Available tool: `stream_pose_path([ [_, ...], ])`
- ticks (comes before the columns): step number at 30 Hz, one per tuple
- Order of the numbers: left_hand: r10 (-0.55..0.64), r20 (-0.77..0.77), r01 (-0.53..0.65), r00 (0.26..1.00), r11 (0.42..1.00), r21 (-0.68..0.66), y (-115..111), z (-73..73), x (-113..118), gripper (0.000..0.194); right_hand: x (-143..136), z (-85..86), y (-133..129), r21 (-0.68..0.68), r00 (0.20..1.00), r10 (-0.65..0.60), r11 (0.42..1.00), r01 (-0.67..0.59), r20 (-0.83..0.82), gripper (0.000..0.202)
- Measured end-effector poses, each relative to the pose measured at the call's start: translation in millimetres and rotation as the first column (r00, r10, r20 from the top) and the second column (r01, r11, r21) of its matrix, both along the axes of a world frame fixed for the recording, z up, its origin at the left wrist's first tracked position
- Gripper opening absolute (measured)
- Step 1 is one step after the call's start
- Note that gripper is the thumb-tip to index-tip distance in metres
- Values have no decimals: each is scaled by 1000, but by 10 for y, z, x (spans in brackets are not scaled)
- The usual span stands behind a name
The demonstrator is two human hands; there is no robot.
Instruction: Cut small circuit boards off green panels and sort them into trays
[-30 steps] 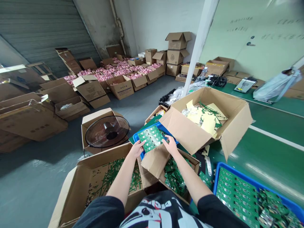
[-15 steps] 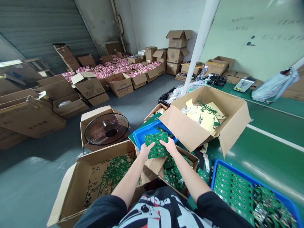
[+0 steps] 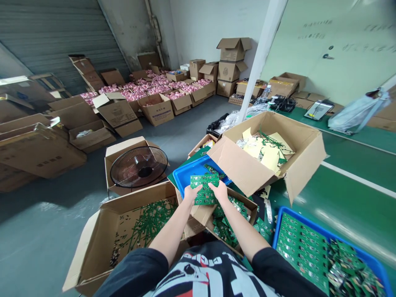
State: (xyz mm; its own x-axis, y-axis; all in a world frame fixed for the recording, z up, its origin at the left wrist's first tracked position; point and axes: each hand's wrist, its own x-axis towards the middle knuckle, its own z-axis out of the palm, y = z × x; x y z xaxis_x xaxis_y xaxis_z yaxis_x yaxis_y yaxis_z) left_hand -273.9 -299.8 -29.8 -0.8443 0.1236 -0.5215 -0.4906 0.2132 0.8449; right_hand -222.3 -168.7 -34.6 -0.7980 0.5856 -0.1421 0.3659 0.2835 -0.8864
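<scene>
A: Item 1, in our hands?

B: Green circuit board [image 3: 204, 190], 1 piece, small components on its upper face. Location: centre, between our left hand [image 3: 191, 194] and right hand [image 3: 220, 192], on the near side of a blue tray [image 3: 196, 167]. Both thumbs press on the face, pinching opposite edges; our other fingers are hidden beneath, so we cannot tell how they lie.

A: Hazards we should list?

B: 3 entries, by our judgement. 1st: cracked board; cause, uneven pressure from 2 thumbs. 2nd: components scraped or lifted; cause, thumb tips resting among them. 3rd: dropped board; cause, a slack edge grip.

A: Landing places?

B: Near right, an open carton of loose boards [image 3: 227, 235], where ours could be lost among its like. Near left, a wide carton [image 3: 93, 243] holding green strips [image 3: 154, 220], some tangled.

A: Obstructions?

B: 1 large flap [image 3: 238, 165], far right of our right hand; a wide swing could catch it.
</scene>
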Motion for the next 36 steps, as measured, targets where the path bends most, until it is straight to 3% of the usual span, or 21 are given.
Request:
stream_pose_path([
  [13,19,-53,-24,998,995,-92,21,-120,-72,24,-60,-54,-79,158,983,-2,987,-28,185,30],
  [20,15,-54,-17,998,999,-41,-175,54,-274,25,-227,-94,-11,132,957,83,984,-124,277,29],
  [27,-152,-19,153,988,987,55,-287,218,-305,31,-405,-152,-185,129,927,217,955,-266,306,20],
  [29,-229,-8,229,973,970,79,-309,289,-297,37,-433,-108,-102,152,929,229,948,-281,290,18],
  [31,-311,1,309,950,946,99,-317,369,-283,40,-463,-40,30,170,937,254,939,-299,240,30],
  [36,-469,2,467,883,879,92,-209,495,-241,34,-503,112,243,155,884,458,870,-467,92,47],
])
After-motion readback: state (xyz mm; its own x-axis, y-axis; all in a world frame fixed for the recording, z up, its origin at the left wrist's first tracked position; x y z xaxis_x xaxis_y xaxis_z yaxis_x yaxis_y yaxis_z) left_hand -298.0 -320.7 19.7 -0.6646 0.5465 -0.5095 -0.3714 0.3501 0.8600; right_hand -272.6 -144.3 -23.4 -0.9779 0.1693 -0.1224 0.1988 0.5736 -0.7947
